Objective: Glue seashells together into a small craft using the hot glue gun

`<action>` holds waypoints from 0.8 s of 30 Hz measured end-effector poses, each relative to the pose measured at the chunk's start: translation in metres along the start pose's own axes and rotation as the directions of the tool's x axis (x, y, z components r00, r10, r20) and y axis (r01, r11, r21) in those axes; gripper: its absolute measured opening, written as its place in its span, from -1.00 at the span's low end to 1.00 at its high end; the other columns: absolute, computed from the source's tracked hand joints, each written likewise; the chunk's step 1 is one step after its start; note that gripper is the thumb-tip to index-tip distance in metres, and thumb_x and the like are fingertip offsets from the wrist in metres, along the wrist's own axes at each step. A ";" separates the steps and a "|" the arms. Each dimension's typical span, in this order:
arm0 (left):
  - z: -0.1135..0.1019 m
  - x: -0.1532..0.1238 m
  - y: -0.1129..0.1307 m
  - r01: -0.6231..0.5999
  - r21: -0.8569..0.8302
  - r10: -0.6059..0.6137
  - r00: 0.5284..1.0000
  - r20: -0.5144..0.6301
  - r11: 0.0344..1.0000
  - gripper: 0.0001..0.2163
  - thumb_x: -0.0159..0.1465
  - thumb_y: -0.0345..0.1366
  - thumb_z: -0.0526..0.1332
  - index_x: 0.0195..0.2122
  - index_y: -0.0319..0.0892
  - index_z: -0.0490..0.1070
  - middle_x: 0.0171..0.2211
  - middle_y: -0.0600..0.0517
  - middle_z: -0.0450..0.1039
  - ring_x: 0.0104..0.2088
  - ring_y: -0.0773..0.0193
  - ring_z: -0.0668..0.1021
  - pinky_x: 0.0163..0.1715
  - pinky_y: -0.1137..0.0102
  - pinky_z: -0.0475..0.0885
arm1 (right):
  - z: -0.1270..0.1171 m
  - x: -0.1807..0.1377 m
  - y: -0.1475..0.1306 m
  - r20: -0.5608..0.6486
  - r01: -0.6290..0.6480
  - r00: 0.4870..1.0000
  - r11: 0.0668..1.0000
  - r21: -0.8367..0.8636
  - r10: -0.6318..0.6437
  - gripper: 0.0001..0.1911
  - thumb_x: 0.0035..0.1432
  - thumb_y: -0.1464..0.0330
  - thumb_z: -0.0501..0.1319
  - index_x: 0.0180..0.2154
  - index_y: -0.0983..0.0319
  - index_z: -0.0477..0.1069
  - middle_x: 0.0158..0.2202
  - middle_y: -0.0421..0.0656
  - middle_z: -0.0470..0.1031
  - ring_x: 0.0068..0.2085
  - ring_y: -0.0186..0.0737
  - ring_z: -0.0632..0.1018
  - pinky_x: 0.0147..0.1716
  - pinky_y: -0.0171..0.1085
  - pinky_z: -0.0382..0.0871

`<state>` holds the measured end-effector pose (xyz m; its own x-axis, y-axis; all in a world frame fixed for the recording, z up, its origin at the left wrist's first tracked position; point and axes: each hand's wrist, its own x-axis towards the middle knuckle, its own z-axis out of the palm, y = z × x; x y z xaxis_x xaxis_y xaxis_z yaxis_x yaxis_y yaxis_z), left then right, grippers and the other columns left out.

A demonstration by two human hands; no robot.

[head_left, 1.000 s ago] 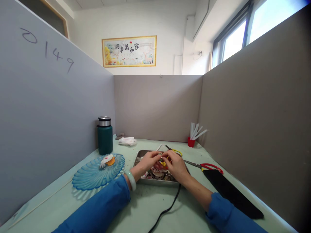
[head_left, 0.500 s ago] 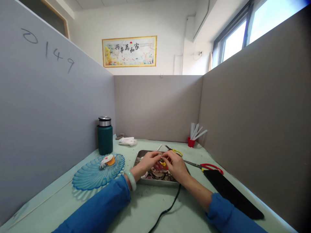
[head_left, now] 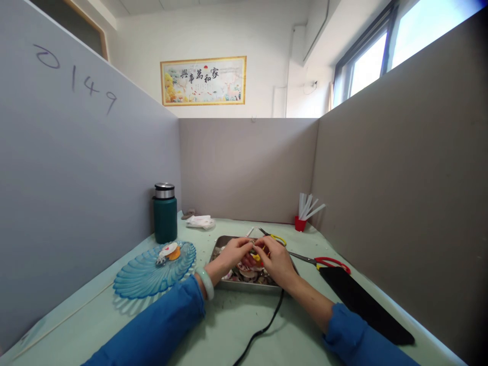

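Observation:
Over a metal tray [head_left: 244,287] full of small mixed pieces, some shell-like, my two hands meet at the fingertips. My left hand [head_left: 237,252] is closed in a pinch, a pale bangle [head_left: 206,283] on its wrist. My right hand [head_left: 275,259] pinches from the other side, thumb and forefinger close to the left fingertips. Something small is between them, mostly covered by the fingers, and I cannot make out its kind. Bits of yellow and red show among the pieces below the hands.
On the left stand a blue scalloped plate [head_left: 133,277] with small flat pieces and a green bottle [head_left: 165,218]. Yellow-handled scissors [head_left: 279,239], red-handled scissors [head_left: 331,263], a black strip [head_left: 362,302] and a red cup [head_left: 300,224] of white sticks lie rightward. A black cable [head_left: 263,330] runs in front.
Hardly anything differs. Both hands keep their place over the tray, with at most a slight shift of the fingers.

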<state>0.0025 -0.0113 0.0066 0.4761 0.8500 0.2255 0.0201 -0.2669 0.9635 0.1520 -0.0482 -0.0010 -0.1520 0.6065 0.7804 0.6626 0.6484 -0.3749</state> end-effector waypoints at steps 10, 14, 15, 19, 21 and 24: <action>0.000 -0.002 0.002 0.013 0.000 -0.013 1.000 0.017 1.000 -0.56 0.04 -0.02 0.23 -0.23 -0.31 0.40 -0.58 0.02 0.44 -0.61 0.31 0.50 -0.56 0.45 0.41 | 0.000 0.000 0.001 0.011 0.021 1.000 1.000 -0.011 -0.021 -0.89 0.17 0.41 0.10 -0.36 0.23 0.39 -0.38 -0.15 0.42 -0.37 -0.25 0.43 -0.35 -0.31 0.27; 0.000 -0.001 0.002 0.012 0.003 -0.012 1.000 0.023 1.000 -0.57 0.04 -0.01 0.22 -0.25 -0.31 0.40 -0.59 0.02 0.43 -0.60 0.31 0.51 -0.55 0.45 0.41 | 0.000 0.000 0.001 0.011 0.023 1.000 1.000 -0.011 -0.023 -0.89 0.16 0.41 0.10 -0.36 0.23 0.39 -0.37 -0.15 0.42 -0.36 -0.25 0.43 -0.34 -0.31 0.27; 0.000 -0.002 0.002 0.011 0.004 -0.012 1.000 0.022 1.000 -0.58 0.04 -0.01 0.22 -0.26 -0.31 0.41 -0.59 0.02 0.43 -0.60 0.31 0.51 -0.55 0.45 0.40 | 0.000 0.000 0.001 0.012 0.021 1.000 1.000 -0.010 -0.021 -0.89 0.16 0.41 0.10 -0.36 0.22 0.39 -0.37 -0.15 0.42 -0.36 -0.25 0.43 -0.34 -0.31 0.27; 0.001 -0.002 0.004 0.013 0.001 -0.013 1.000 0.021 1.000 -0.59 0.04 -0.03 0.23 -0.27 -0.31 0.41 -0.58 0.02 0.44 -0.59 0.30 0.51 -0.55 0.45 0.41 | 0.000 0.000 0.001 0.014 0.013 1.000 1.000 -0.010 -0.013 -0.90 0.16 0.41 0.11 -0.37 0.22 0.39 -0.37 -0.15 0.42 -0.36 -0.25 0.43 -0.35 -0.31 0.27; 0.001 -0.002 0.003 0.016 -0.003 -0.016 1.000 0.023 1.000 -0.59 0.05 -0.03 0.22 -0.25 -0.31 0.41 -0.58 0.01 0.44 -0.59 0.29 0.52 -0.55 0.44 0.41 | 0.000 0.000 0.001 0.009 0.013 1.000 1.000 -0.010 -0.013 -0.90 0.16 0.41 0.10 -0.36 0.23 0.39 -0.37 -0.15 0.42 -0.36 -0.24 0.43 -0.35 -0.31 0.27; 0.000 -0.001 0.002 0.013 -0.003 -0.013 1.000 0.015 1.000 -0.60 0.06 -0.04 0.21 -0.25 -0.31 0.40 -0.58 0.01 0.44 -0.60 0.29 0.51 -0.57 0.45 0.41 | 0.000 0.000 0.001 0.000 0.014 1.000 1.000 -0.010 -0.014 -0.90 0.16 0.40 0.10 -0.36 0.23 0.38 -0.38 -0.14 0.42 -0.37 -0.25 0.43 -0.38 -0.32 0.26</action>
<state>0.0021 -0.0131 0.0078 0.4894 0.8463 0.2105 0.0236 -0.2541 0.9669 0.1527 -0.0470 -0.0015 -0.1611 0.5976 0.7855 0.6674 0.6523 -0.3594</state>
